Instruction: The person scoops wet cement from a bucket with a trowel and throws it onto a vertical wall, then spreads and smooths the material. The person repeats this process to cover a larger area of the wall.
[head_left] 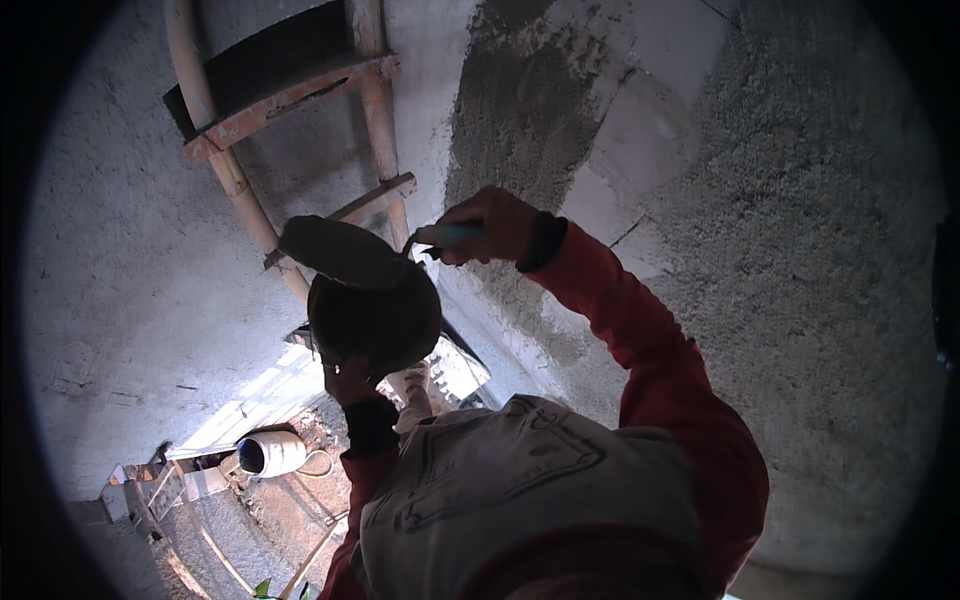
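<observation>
My right hand [492,226] is closed round the handle of a trowel [342,252], part of which shows blue. The broad, dark blade points left, over the rim of a dark round bucket [408,325]. My left hand [352,381] grips the bucket from below at its near side; the fingers are partly in shadow. What lies inside the bucket is too dark to make out, and I cannot tell whether mortar sits on the blade. Nearest my right hand is the wall, with a dark patch of wet-looking mortar [520,120] on it.
A bamboo ladder [232,180] with wooden rungs leans at the upper left. Rough grey plaster [800,250] covers the right wall. Far below, a white barrel [280,453] lies near a hose [320,464] on the dirt ground [300,505].
</observation>
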